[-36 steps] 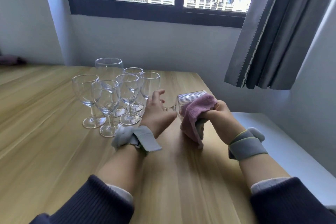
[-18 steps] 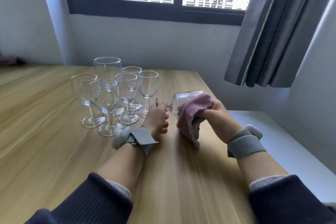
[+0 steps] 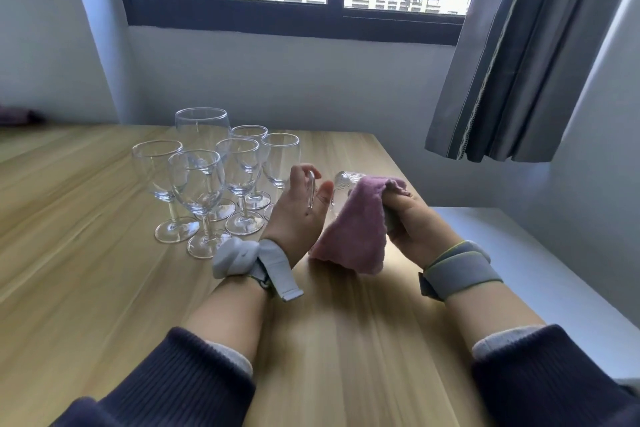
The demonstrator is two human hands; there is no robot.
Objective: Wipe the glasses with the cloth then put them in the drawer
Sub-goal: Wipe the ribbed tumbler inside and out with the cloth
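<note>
At frame centre, the left hand gripped the foot of the held glass; the right hand clamped the pink cloth around its bowl. The glass lay roughly horizontal, bowl pointing right. Judged light, slippery, fragile; best held at stem and foot.

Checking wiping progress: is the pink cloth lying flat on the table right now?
No, the pink cloth is gripped in the right hand against the held glass, hanging above the table.
</note>
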